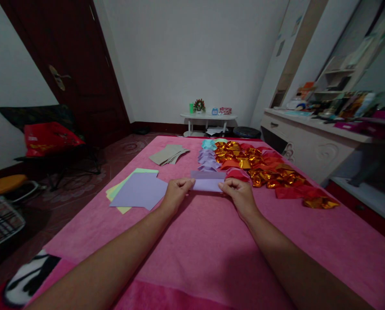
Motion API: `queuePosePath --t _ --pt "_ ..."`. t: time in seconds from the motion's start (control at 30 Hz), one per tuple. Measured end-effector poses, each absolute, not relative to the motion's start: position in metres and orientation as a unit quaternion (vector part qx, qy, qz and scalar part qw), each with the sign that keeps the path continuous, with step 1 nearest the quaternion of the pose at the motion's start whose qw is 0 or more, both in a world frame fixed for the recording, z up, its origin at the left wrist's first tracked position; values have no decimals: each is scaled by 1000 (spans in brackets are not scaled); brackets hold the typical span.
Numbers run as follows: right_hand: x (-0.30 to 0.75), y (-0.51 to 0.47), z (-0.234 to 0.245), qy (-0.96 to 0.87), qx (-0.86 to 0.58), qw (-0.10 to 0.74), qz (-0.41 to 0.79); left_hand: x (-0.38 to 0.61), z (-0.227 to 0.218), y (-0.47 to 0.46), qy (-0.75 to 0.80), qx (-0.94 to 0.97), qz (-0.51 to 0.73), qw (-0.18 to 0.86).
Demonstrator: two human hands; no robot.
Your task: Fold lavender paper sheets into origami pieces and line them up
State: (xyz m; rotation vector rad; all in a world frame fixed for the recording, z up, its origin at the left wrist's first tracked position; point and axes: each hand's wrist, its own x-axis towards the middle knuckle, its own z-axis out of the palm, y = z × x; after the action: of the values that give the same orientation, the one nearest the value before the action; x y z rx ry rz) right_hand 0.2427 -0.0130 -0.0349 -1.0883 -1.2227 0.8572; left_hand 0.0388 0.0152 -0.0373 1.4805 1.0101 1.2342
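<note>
A folded lilac paper [207,181] lies on the pink blanket [211,249] in front of me. My left hand [175,193] pinches its left end with closed fingers. My right hand [239,193] pinches its right end the same way. A stack of flat sheets [140,192], lilac on top with yellow and green under it, lies just left of my left hand. Behind the paper runs a row of folded lilac and pale blue pieces [207,157]. To their right spreads a pile of gold and red folded foil pieces [266,170].
Grey-brown sheets [169,154] lie at the back left of the blanket. A small white table [208,117] stands by the far wall. A cluttered white dresser [311,137] is on the right, a dark door [72,69] and a chair with a red cushion [48,137] on the left.
</note>
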Motion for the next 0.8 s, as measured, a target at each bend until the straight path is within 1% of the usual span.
queuePosePath --t 0.13,0.37,0.63,0.8 --pt "246 -12 -38 -521 -466 605 381 38 -36 14 406 617 491 462" --pt "246 -12 -36 -529 -466 609 363 38 -37 16 408 636 478 447" --pt "243 -10 -36 -474 -409 613 483 40 -31 10 359 710 450 406" --pt "242 -14 -32 -525 -399 606 445 39 -29 9 360 697 472 403"
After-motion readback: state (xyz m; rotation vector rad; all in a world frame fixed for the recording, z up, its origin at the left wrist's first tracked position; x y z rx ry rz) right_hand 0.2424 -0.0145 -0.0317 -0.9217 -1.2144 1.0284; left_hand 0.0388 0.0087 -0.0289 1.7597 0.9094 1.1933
